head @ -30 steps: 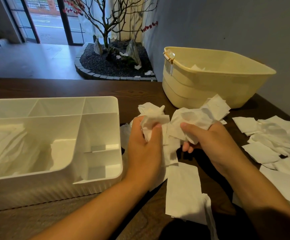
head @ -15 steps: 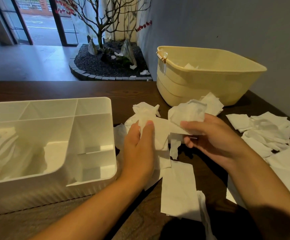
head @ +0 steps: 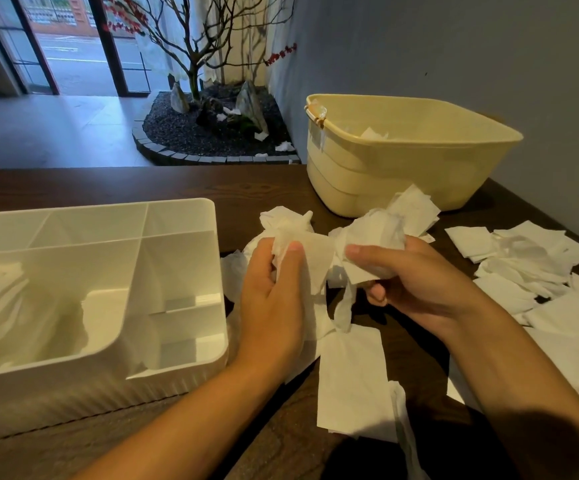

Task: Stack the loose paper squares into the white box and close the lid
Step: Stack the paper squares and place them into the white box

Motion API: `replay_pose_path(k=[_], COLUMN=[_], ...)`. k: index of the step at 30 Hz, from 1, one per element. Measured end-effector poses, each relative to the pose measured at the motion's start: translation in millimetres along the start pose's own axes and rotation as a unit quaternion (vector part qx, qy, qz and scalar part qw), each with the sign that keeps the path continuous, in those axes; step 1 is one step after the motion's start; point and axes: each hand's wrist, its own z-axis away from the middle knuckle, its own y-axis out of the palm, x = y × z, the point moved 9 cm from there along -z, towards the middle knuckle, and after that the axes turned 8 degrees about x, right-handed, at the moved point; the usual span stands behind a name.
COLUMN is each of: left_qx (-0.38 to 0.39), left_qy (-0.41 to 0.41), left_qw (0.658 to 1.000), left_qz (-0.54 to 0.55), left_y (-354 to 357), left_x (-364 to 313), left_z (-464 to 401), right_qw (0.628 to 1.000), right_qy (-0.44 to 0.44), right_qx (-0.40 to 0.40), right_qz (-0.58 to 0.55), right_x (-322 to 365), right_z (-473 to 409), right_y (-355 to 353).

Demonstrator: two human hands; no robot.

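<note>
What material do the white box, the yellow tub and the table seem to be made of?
White box: probably plastic, smooth with a slight gloss; thin moulded dividers, ribbed outer wall.
Yellow tub: likely plastic, semi-matte; rolled rim, stepped moulded sides.
Table: looks like dark wood or wood veneer; grain lines show.

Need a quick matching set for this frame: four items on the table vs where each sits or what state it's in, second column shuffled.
Items
1. white box
2. yellow tub
3. crumpled paper wad
4. flat paper sheet

Place or state
A. lying on the table between the two forearms
B. far side of the table by the wall, a few scraps inside
C. at the left, open, divided into compartments
D. pinched in the right hand

Pairs: 1-C, 2-B, 3-D, 4-A
</note>
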Motion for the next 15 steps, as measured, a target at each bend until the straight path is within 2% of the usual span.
replay_pose_path(k=[6,8,11,13,15], left_qx=[-0.022,-0.033,-0.027,0.0,0.032], left_qy=[-0.053,-0.047,-0.043,-0.037,-0.023], left_qw=[0.997,0.998,0.999,0.999,0.999], left_qz=[-0.051,-0.029,-0.018,-0.004,0.021], left_y=[-8,-11,-8,-3,4], left_x=[7,7,6,5,2], left_z=[0,-2,-4,-5,-4], right_qw=[0.994,0.998,0.987,0.986,0.993], right_qy=[-0.014,-0.027,-0.042,-0.049,-0.056], right_qx=[0.004,0.021,0.057,0.057,0.028], right_qz=[-0.108,-0.049,0.143,0.148,0.101], right_x=[1,5,7,3,0], right_z=[2,3,5,3,-1], right_y=[4,7,24,30,26])
